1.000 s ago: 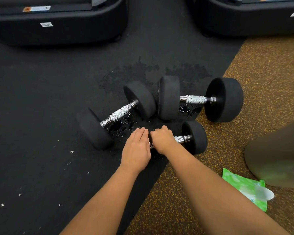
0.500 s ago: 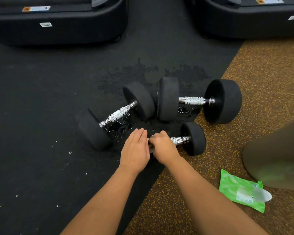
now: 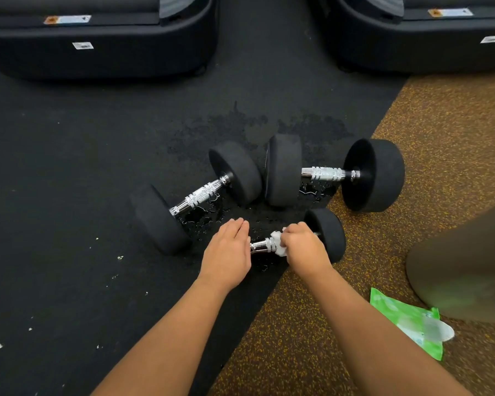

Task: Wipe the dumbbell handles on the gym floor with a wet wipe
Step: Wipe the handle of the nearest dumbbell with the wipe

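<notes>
Three dumbbells [image 3: 200, 195] on the gym floor [image 3: 69, 195], all black round heads with shiny knurled chrome handles. One white wet wipe [image 3: 277, 244] is bunched in the right hand [image 3: 305, 247], which grips it round the nearest dumbbell [image 3: 327, 234] handle. The left hand [image 3: 227, 252] lies flat, fingers straight, over its other end. One green wipes pack [image 3: 403, 318] lies off right.

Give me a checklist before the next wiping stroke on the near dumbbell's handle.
1. Grip: right hand holds the wet wipe against the handle of the near dumbbell: ok.
2. Steadying: left hand lies with straight fingers over that dumbbell's left end: ok.
3. Bare chrome between the hands to wipe: ok.
4. Clearance: far-left dumbbell and far-right dumbbell lie apart from that handle: ok.
5. Handle's underside clean: cannot tell.
6. Supply: wipe pack on the brown floor by the right forearm: ok.
</notes>
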A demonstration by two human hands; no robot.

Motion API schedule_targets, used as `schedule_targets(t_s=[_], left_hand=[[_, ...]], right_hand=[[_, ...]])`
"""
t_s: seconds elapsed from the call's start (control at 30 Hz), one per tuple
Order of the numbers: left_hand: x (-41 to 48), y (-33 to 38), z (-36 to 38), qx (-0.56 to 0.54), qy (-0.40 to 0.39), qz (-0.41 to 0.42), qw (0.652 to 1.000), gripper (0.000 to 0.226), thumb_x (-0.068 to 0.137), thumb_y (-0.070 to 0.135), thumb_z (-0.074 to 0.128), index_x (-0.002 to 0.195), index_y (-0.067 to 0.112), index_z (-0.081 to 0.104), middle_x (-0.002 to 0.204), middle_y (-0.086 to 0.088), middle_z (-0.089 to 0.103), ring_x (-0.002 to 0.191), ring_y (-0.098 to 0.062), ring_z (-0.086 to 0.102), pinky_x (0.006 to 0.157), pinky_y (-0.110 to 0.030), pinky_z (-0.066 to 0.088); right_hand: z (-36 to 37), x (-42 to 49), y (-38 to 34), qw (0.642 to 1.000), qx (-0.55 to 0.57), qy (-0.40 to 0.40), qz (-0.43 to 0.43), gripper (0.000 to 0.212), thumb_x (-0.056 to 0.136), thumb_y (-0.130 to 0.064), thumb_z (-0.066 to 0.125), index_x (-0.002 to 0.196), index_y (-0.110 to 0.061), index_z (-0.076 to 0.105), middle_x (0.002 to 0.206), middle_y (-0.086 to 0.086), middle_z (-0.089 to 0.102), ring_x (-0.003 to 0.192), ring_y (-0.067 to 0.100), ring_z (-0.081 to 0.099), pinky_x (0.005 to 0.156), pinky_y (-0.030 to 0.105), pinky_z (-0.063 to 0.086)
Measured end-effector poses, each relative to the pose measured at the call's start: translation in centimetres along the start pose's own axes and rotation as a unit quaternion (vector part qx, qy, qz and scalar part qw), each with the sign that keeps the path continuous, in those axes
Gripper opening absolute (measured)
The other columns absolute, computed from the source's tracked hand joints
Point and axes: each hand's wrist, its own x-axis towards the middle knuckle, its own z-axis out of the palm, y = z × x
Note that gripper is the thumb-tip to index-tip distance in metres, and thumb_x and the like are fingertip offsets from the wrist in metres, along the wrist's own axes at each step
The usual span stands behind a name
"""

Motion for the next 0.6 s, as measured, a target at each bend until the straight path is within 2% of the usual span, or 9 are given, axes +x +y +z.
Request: schedule_targets(t_s=[0.3,0.43,0.6], left_hand=[[0.4,-0.1,-1.8,-0.014,-0.058,0.003,0.998,0.046,0.101,0.03,0.036,0.144,0.014,0.037,0.148,0.0,0.038,0.139,-0.017,0.028,0.112,-0.029,0.028],[0.9,-0.2,-2.6,-0.024,-0.085,0.002,0.996,0.041,0.1,0.029,0.038,0.136,0.013,0.047,0.14,0.001,0.045,0.132,-0.017,0.037,0.107,-0.03,0.036],[2.0,-0.3,-3.6,-0.079,-0.101,-0.029,0.991,0.034,0.099,0.028,0.041,0.123,0.011,0.058,0.119,-0.005,0.058,0.113,-0.023,0.051,0.095,-0.036,0.044]], right_hand=[[-1.9,0.2,-0.4,0.995,-0.018,0.001,0.101,0.024,0.086,0.003,0.051,0.108,-0.005,0.054,0.108,0.012,0.055,0.104,0.03,0.049,0.071,0.033,0.039],[-3.0,1.1,-1.7,0.995,0.023,0.021,0.098,0.028,0.086,0.0,0.051,0.113,-0.007,0.053,0.109,0.013,0.058,0.1,0.032,0.055,0.076,0.036,0.044],[-4.4,2.7,-4.4,0.99,0.095,0.09,0.057,0.021,0.09,-0.009,0.051,0.11,-0.011,0.057,0.103,0.011,0.063,0.097,0.032,0.057,0.068,0.033,0.039]])
